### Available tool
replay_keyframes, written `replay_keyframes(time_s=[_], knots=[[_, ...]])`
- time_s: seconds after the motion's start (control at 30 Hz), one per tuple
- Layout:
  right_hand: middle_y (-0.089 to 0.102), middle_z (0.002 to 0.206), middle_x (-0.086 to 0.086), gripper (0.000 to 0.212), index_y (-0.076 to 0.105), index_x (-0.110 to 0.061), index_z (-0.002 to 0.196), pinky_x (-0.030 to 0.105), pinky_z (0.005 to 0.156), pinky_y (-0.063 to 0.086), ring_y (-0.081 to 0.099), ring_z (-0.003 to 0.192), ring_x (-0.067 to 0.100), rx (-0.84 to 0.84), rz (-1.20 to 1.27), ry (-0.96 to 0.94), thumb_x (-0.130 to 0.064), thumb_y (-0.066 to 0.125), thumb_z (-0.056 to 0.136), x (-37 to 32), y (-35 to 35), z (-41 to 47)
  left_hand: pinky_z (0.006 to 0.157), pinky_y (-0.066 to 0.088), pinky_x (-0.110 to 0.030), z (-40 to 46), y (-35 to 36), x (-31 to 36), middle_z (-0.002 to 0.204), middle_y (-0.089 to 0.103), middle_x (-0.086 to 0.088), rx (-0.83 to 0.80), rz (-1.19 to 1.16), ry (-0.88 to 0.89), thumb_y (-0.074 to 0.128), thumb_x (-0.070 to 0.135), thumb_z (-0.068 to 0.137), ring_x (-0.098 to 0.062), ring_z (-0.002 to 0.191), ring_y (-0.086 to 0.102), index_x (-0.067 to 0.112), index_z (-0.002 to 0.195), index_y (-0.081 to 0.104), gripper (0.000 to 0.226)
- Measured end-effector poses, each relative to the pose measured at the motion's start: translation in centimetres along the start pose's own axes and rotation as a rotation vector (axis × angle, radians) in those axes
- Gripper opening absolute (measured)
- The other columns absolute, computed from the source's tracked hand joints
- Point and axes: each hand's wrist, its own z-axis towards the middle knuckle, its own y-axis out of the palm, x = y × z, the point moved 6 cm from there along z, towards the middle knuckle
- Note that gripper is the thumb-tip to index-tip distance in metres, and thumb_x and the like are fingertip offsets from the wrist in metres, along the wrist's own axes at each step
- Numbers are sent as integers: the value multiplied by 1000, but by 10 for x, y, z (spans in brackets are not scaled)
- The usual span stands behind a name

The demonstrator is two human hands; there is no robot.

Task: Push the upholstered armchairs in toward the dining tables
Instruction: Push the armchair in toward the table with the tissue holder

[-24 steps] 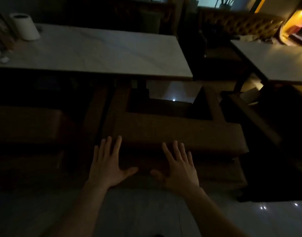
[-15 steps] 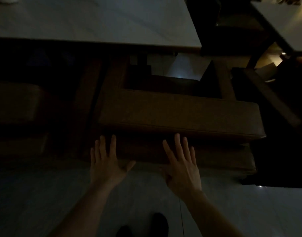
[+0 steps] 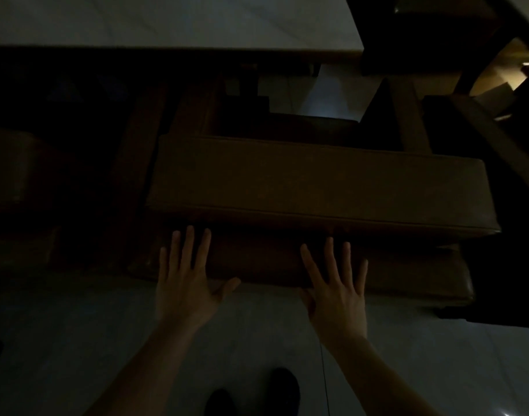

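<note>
A brown upholstered armchair (image 3: 317, 187) stands with its back toward me, its arms reaching under the pale marble dining table (image 3: 173, 22). My left hand (image 3: 186, 283) lies flat with fingers spread against the lower back panel of the chair, left of centre. My right hand (image 3: 336, 292) presses flat on the same panel, about a hand's width to the right. Neither hand grips anything. The scene is very dim.
A second armchair (image 3: 14, 172) sits dark at the left beside this one. Another table's edge (image 3: 524, 28) and a further chair (image 3: 497, 145) crowd the right side. Glossy floor tiles (image 3: 77, 340) lie below, with my dark shoes (image 3: 282, 388) at the bottom.
My head has tilted down and moved closer, so the chair back fills more of the view and my shoes appear. Both hands stay flat on the chair's back.
</note>
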Motion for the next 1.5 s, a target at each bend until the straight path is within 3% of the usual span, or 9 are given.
replay_keyframes(time_s=[0.1, 0.4, 0.53, 0.7, 0.83, 0.97, 1.17, 1.3, 1.5], knots=[[9, 166, 12, 69, 5, -37, 158, 68, 116, 15, -1, 152, 39, 31, -24, -52, -55, 34, 98, 6, -1, -1, 119, 14, -57, -2, 2, 2, 164, 13, -13, 12, 11, -13, 34, 84, 79, -32, 151, 1, 21, 157, 16, 102], [18, 165, 9, 65, 16, -38, 157, 63, 117, 17, 7, 153, 35, 5, -17, -106, -51, 30, 95, 25, -2, -5, 118, 18, -57, -9, 4, 12, 162, 20, -13, -13, 48, -33, 32, 83, 80, -35, 150, 8, 20, 156, 22, 99], [16, 166, 8, 64, 12, -39, 157, 63, 116, 19, 6, 153, 34, -36, -64, -120, -54, -1, 96, 49, -2, -17, 119, 12, -54, -26, 7, 34, 164, 13, -8, -15, -34, -68, 28, 86, 80, -32, 151, 3, 24, 157, 19, 99], [20, 165, 5, 62, 17, -41, 156, 65, 116, 20, 12, 152, 33, -85, -7, -95, -59, 6, 98, 80, -12, -36, 118, 13, -53, -54, 15, 67, 164, 15, -7, -24, -82, -85, 36, 81, 81, -31, 151, 6, 25, 156, 21, 95], [17, 164, 3, 73, 9, -46, 155, 66, 113, 27, 14, 151, 32, -93, 37, -51, -78, 16, 90, 120, -23, -44, 115, 17, -52, -63, 12, 79, 162, 22, -9, -38, -81, -99, 31, 80, 83, -33, 150, 13, 25, 155, 24, 91], [-7, 165, 6, 91, -15, -55, 148, 66, 118, 13, -10, 151, 31, -143, 34, 150, -93, 17, 72, 173, -33, -48, 117, 12, -56, -62, 8, 81, 160, 26, -13, -4, -77, -102, 36, 80, 80, -36, 148, 15, 31, 153, 31, 88], [15, 164, 13, 83, 17, -44, 155, 69, 114, 19, 5, 152, 36, -122, 68, 165, -85, 11, 83, 177, -30, -54, 117, 18, -59, -66, 11, 78, 158, 27, -16, 58, -111, -85, 38, 80, 79, -38, 149, 13, 36, 150, 35, 84], [7, 166, 12, 78, 5, -42, 156, 66, 118, 14, -2, 152, 35, -121, 29, 172, -76, 14, 87, 175, -27, -57, 115, 24, -58, -66, 10, 76, 156, 32, -17, 75, -105, -83, 37, 78, 81, -39, 147, 18, 36, 149, 39, 80], [-4, 166, 12, 87, -14, -40, 153, 56, 122, 14, -6, 152, 35, -183, -31, 161, -76, -2, 75, 169, -35, -67, 117, 21, -54, -70, 8, 76, 161, 25, -13, 24, -105, -88, 25, 79, 82, -36, 149, 10, 40, 152, 30, 80]])
